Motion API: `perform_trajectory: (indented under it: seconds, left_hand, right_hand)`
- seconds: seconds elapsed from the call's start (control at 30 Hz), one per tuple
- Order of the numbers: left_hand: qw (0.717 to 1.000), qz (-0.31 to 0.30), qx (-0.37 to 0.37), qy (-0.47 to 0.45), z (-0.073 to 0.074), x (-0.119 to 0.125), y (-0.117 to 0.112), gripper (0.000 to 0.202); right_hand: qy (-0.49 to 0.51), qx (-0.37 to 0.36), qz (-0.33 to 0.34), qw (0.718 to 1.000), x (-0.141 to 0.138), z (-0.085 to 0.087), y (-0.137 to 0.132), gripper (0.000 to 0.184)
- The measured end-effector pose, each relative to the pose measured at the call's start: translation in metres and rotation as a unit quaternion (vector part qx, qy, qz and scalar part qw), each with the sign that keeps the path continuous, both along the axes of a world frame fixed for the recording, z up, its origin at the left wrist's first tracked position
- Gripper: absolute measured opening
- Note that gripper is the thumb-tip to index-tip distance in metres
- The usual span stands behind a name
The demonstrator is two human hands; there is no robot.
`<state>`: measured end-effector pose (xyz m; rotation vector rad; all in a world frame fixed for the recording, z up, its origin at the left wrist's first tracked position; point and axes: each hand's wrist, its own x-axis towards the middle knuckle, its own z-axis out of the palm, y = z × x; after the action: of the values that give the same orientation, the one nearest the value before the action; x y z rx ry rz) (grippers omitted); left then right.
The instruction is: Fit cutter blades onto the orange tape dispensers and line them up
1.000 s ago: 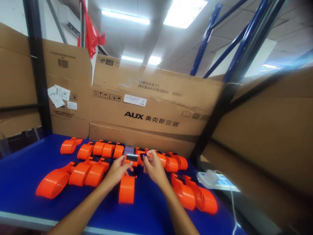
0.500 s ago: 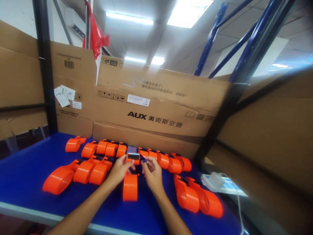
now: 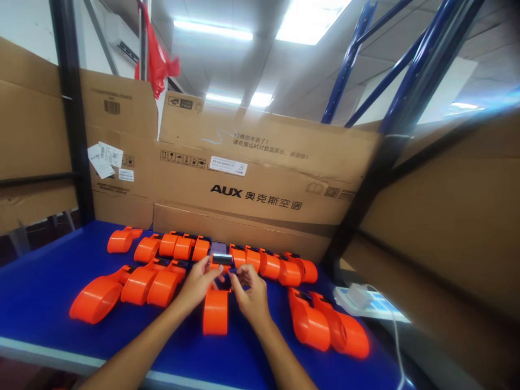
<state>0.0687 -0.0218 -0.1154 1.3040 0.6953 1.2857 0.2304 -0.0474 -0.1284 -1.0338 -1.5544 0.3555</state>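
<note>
My left hand [image 3: 205, 277] is closed around an orange plastic tape dispenser [image 3: 219, 266], whose toothed black-and-silver edge points upward. Close to its right side, my right hand [image 3: 249, 290] pinches a small dark blue piece [image 3: 233, 271], which the fingers partly cover. The piece is against or very near the dispenser; I cannot tell if they touch. Just below both hands, another orange tape dispenser [image 3: 215, 313] rests on the blue tabletop. Behind the hands lies a phone-like device [image 3: 218, 248] with a lit screen.
Several orange dispensers stand in a back row [image 3: 184, 248], with more at the left [image 3: 97, 297] and right [image 3: 311, 327]. A white power strip [image 3: 369, 303] with a plug and cable is at the right edge. Cardboard sheets [image 3: 260, 179] and rack posts [image 3: 71, 108] enclose the blue table [image 3: 44, 325].
My right hand has shifted slightly down and left, bringing the dark blue piece from an upright slant to lower beside the dispenser. The left hand keeps its hold. The view has moved slightly.
</note>
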Motion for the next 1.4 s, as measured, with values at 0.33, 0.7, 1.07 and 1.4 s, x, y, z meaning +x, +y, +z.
perform_trajectory:
  seconds: [0.33, 0.7, 1.07, 1.4]
  left_hand:
    - [1.0, -0.019, 0.016, -0.012, 0.001, 0.0, -0.003, 0.034]
    - [0.999, -0.036, 0.038, -0.009, -0.001, -0.001, -0.003, 0.037]
    - [0.998, -0.048, 0.037, -0.024, 0.001, -0.003, -0.003, 0.038]
    - [0.998, -0.056, 0.021, -0.019, 0.007, -0.003, -0.007, 0.04]
  right_hand:
    - [-0.053, 0.011, -0.009, 0.998, 0.003, 0.008, -0.004, 0.019]
    - [-0.055, -0.008, 0.029, 0.998, 0.003, 0.012, -0.011, 0.024]
    - [-0.044, 0.006, 0.064, 0.997, 0.005, 0.014, -0.013, 0.019]
    - [-0.044, -0.003, 0.069, 0.997, 0.008, 0.016, -0.013, 0.02]
